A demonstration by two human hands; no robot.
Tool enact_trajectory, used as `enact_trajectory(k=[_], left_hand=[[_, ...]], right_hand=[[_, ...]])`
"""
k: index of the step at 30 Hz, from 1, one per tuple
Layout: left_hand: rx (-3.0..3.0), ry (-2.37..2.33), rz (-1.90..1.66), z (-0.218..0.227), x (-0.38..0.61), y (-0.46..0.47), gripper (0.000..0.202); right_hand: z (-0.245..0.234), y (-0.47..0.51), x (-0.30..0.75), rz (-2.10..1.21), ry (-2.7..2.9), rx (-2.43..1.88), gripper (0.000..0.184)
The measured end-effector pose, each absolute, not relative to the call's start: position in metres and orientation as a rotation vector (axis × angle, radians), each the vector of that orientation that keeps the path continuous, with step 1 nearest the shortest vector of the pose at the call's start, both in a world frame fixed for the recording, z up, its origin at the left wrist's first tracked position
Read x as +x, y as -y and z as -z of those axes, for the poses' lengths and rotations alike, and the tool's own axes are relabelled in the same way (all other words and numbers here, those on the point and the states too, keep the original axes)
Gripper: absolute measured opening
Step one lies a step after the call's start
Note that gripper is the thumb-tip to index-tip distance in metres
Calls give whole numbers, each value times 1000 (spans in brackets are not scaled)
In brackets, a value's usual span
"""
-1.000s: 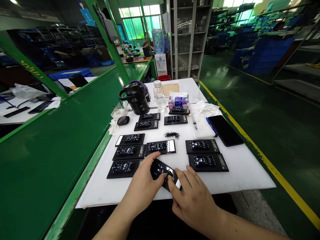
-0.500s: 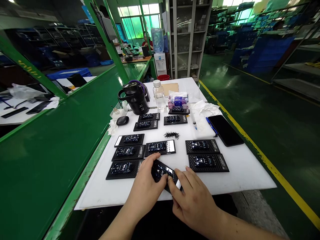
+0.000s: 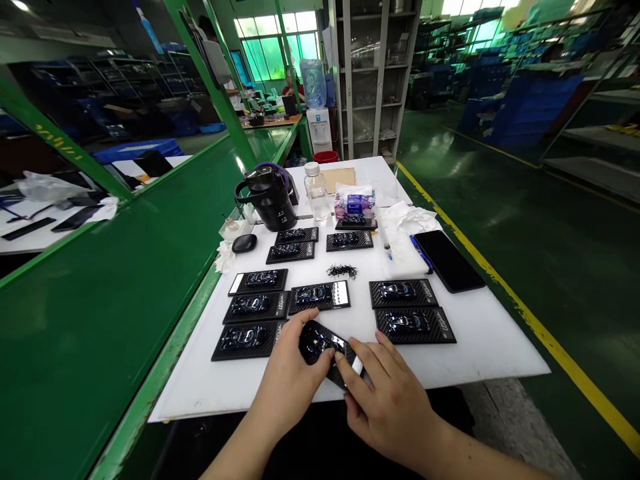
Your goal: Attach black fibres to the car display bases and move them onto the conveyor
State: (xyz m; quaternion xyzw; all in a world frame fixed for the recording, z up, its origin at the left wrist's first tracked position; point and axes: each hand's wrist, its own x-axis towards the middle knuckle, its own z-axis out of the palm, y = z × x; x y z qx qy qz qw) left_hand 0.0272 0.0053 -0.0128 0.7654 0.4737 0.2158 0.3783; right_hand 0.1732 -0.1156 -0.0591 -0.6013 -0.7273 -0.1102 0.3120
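Both hands on one card (image 3: 327, 348) w/ toy car, near bench (image 3: 490, 347) front edge. Left hand (image 3: 293, 377) grips its near-left end to steady it; right hand (image 3: 387, 393) pinches the other end. Finished-looking cards (image 3: 413, 308) lie in rows beyond, screws (image 3: 343, 271) mid-bench.

- Head cam, looking forward and down over the white table (image 3: 480, 347), pretty close up.
- Just one view, factory aisle stretching off behind it.
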Motion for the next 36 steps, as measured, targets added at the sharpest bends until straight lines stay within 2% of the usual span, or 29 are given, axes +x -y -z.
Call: enact_trajectory(k=[6,15,22,24,27,29,33,36], left_hand=[[1920,-1224,-505,11,27,-7,54],[2006,-1180,-481,11,27,-9,49],[2419,-817,-621,9,15,-15,52],[2543,-630,-533,-1,9,-22,59],[2660,-396,-150,-19,5,-34,78],[2669,-350,22,-27,8,-40,83],[2674,-327,19,-30,21,-42,74],[2723,-295,-83,-31,8,-39,75]], right_hand=[[57,118,175,329,1901,-1551,39],[55,117,175,306,1930,-1553,43],[58,118,176,302,1928,-1526,45],[58,118,176,260,1896,-1523,46],[59,119,177,179,1832,-1528,51],[60,120,177,152,1809,-1526,55],[58,125,180,187,1845,-1476,58],[46,130,191,138,1859,-1431,52]])
